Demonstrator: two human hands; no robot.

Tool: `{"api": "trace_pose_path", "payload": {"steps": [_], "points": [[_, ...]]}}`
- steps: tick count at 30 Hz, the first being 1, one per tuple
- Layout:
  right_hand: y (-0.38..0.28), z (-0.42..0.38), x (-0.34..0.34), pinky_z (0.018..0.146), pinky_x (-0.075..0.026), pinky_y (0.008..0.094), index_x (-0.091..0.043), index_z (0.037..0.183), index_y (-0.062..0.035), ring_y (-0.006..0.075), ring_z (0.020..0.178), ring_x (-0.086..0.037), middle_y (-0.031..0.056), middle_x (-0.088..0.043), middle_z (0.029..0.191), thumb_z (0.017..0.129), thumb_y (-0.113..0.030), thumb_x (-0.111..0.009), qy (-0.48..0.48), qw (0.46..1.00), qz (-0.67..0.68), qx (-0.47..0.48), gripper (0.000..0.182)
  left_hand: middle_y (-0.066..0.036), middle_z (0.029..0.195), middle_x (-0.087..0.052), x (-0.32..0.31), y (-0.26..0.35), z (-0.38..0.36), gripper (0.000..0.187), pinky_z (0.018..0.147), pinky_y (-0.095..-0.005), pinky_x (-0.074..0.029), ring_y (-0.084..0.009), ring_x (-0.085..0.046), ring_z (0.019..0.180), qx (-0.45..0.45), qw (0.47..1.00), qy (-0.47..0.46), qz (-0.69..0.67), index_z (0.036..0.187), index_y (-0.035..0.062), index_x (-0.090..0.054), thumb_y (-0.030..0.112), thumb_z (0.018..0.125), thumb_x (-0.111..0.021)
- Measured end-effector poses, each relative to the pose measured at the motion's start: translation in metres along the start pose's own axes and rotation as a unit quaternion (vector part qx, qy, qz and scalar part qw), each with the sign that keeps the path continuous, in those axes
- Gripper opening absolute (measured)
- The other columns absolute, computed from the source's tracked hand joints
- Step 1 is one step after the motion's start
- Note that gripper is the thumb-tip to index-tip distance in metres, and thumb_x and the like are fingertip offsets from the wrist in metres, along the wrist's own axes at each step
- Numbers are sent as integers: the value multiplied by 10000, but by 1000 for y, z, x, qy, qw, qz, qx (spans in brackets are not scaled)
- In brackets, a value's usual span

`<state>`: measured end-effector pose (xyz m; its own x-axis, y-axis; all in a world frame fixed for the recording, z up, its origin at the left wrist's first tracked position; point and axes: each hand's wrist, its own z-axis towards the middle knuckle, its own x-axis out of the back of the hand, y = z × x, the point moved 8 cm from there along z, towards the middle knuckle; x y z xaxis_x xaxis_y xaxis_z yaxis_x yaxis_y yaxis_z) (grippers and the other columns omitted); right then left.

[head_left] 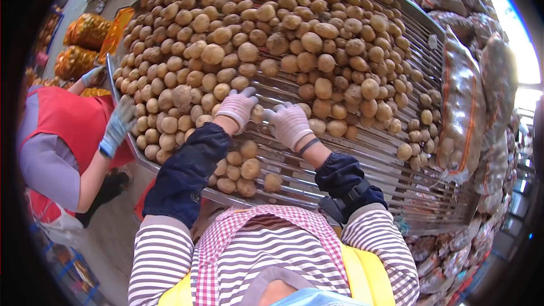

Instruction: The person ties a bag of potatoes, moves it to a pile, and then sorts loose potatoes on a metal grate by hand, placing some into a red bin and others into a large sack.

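Note:
My left hand [237, 109], in a pale knit glove, rests at the near edge of the potato heap [266, 12]. Its fingers are apart and touch the potatoes there. Just to the right, my right hand [289, 124] is over the slats, also gloved, thumb held away from the fingers. A single potato [257, 114] sits between both hands, close to the left fingers. Below my hands, a small group of potatoes [241, 170] lies on the metal slatted table [306, 173]. Parts of both hands' fingertips are hidden from above.
A co-worker in a red apron [73, 124] stands at the left, a gloved hand [119, 124] at the table edge. Several small potatoes [422, 130] lie at the right beside a filled mesh sack [462, 102]. More sacks are stacked behind. Orange bags [88, 29] stand far left.

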<state>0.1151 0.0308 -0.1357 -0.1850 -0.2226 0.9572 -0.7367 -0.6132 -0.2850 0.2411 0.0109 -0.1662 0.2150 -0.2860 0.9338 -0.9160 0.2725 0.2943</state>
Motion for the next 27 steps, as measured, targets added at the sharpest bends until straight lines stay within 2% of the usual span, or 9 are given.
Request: {"api": "trace_pose_path", "payload": {"steps": [7, 9, 10, 12, 15, 19, 22, 24, 27], "points": [[-1, -29, 46, 885, -547, 454, -682, 1125, -105, 366, 1017, -679, 155, -714, 1098, 764, -193, -849, 125, 940, 303, -93, 408, -138, 1219, -622, 62, 9, -59, 207, 968, -386, -508, -318, -623, 1130, 26, 917, 216, -335, 1105, 75, -687, 94, 915, -609], [-13, -42, 74, 893, -547, 408, -677, 1145, -87, 328, 1016, -682, 137, -711, 1117, 794, -196, -840, 286, 873, 392, -54, 402, -104, 1261, -607, 13, 24, -80, 299, 986, -397, -515, -297, -611, 1150, 174, 577, 42, -797, 1232, 118, -635, 284, 991, -577], [-28, -40, 81, 915, -534, 398, -669, 1162, -77, 305, 1041, -672, 130, -698, 1167, 824, -202, -830, 296, 864, 406, 1, 395, -104, 1261, -607, 14, 32, -86, 299, 986, -397, -515, -297, -611, 1150, 176, 577, 45, -796, 1232, 118, -635, 284, 991, -577], [-52, -33, 99, 999, -474, 456, -665, 1173, -100, 338, 1157, -620, 133, -672, 1240, 843, -231, -792, 216, 897, 380, 65, 377, -119, 1392, -563, 5, 70, -94, 500, 1002, -481, -535, -339, -603, 1199, 172, 153, -57, -971, 1318, 131, -588, 508, 991, -547], [-12, -25, 109, 1024, -427, 501, -657, 1198, -125, 364, 1230, -561, 148, -635, 1294, 875, -312, -725, 247, 963, 106, 33, 380, -166, 1466, -511, -8, 78, -115, 621, 981, -513, -536, -387, -584, 1215, 130, 180, -92, -971, 1300, 112, -618, 624, 960, -527], [121, 11, 121, 978, -415, 532, -648, 1205, -153, 363, 1203, -546, 122, -624, 1267, 869, -255, -705, 324, 931, 1, -169, 356, -225, 1483, -491, -22, 80, -133, 634, 888, -528, -558, -404, -598, 1185, 100, 102, -125, -982, 1275, 85, -657, 622, 981, -494], [100, 8, 94, 915, -422, 507, -670, 1142, -205, 344, 1134, -564, 77, -614, 1176, 862, -223, -699, 253, 950, -38, -178, 282, -234, 1466, -507, -27, 75, -141, 631, 844, -519, -565, -395, -628, 1116, 126, 137, -107, -977, 1281, 81, -653, 612, 988, -479], [58, 2, 67, 891, -406, 493, -686, 1092, -259, 309, 1097, -562, 37, -577, 1161, 829, -194, -700, 212, 973, -13, -87, 272, -173, 1362, -576, -30, 75, -146, 621, 758, -447, -528, -372, -600, 1062, 177, 214, -94, -956, 1199, 140, -670, 685, 943, -518], [-11, -18, 54, 958, -382, 529, -662, 1156, -266, 297, 1115, -569, 18, -578, 1247, 817, -233, -729, 187, 979, 51, 67, 347, -158, 1330, -580, -39, 71, -156, 615, 746, -444, -522, -368, -585, 1047, 206, 208, -89, -952, 1173, 144, -675, 690, 943, -514]]}}
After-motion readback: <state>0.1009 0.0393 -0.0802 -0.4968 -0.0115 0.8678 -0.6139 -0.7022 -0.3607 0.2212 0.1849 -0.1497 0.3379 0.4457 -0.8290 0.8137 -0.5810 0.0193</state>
